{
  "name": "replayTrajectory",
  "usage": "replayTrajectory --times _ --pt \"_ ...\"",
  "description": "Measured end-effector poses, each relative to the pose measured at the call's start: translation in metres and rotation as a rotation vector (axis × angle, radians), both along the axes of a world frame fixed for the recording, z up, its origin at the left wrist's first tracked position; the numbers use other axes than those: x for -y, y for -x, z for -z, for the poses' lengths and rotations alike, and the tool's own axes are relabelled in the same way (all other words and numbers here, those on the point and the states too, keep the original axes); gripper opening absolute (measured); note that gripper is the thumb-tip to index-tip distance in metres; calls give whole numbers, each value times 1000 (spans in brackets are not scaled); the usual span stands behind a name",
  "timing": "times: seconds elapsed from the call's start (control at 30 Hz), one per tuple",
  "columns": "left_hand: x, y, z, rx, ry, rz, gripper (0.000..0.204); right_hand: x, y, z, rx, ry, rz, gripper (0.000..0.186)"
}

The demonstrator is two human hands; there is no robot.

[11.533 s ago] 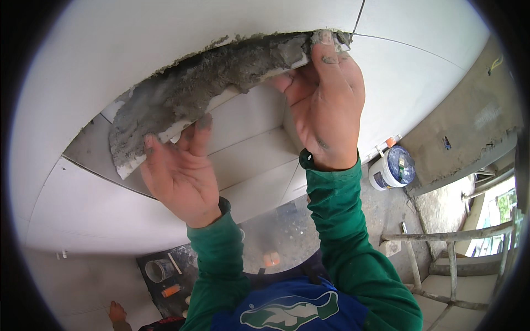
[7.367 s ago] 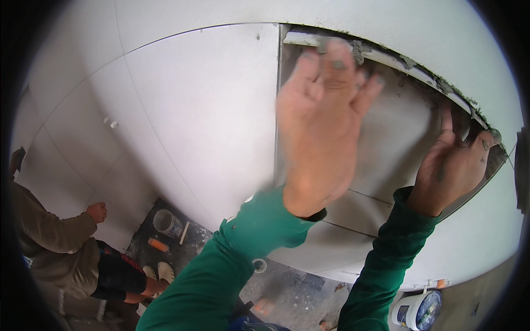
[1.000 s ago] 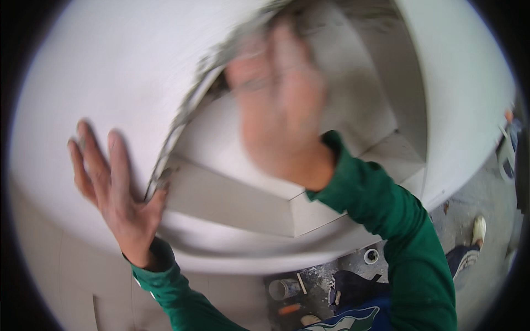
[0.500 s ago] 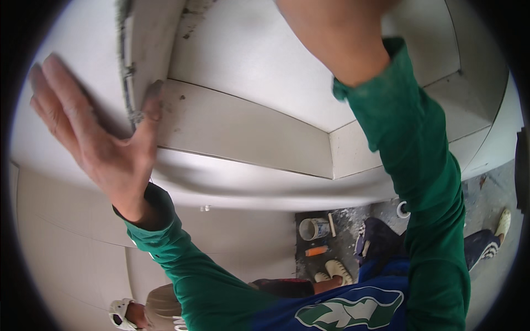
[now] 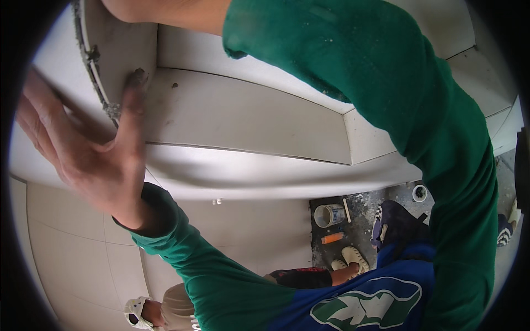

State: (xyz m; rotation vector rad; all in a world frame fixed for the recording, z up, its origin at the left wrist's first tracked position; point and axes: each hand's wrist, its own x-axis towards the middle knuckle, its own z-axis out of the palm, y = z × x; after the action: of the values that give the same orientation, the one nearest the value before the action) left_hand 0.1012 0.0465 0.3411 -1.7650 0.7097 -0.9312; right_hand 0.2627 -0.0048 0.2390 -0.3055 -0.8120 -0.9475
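Note:
My left hand point(image 5: 91, 157) is spread over a pale tiled corner, its long fingers on the outer wall face point(image 5: 49, 66). Its thumb reaches round the raw edge point(image 5: 96, 74), where grey mortar shows, and touches the inner side tile point(image 5: 124, 47). The thumb tip has grey smears. Of my right hand point(image 5: 130, 8), only the wrist and heel show at the top border, close to that side tile; the fingers are out of the picture. Between the arms lies a long off-white ledge tile point(image 5: 248, 116) of a recess, with a small dark speck on it.
Below, on a stained grey floor point(image 5: 359, 204), are a white bucket point(image 5: 329, 215), an orange object point(image 5: 333, 238) and a small round container point(image 5: 419, 193). A person in a pale cap point(image 5: 135, 311) and cream clogs is at lower left. A tiled wall point(image 5: 72, 237) runs beside them.
My right forearm has swung left across the recess, bringing the wrist toward the side tile. The left hand stays spread at the corner. The view has shifted slightly.

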Motion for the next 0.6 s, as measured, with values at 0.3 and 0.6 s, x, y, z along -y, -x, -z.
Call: replayTrajectory --times 0.3,0.6 --pt "6 17 -7 -38 79 -198 102 9 -1 12 -10 60 -36 36" --pt "13 30 -23 -181 62 -332 115 17 6 26 -17 190 36 37"
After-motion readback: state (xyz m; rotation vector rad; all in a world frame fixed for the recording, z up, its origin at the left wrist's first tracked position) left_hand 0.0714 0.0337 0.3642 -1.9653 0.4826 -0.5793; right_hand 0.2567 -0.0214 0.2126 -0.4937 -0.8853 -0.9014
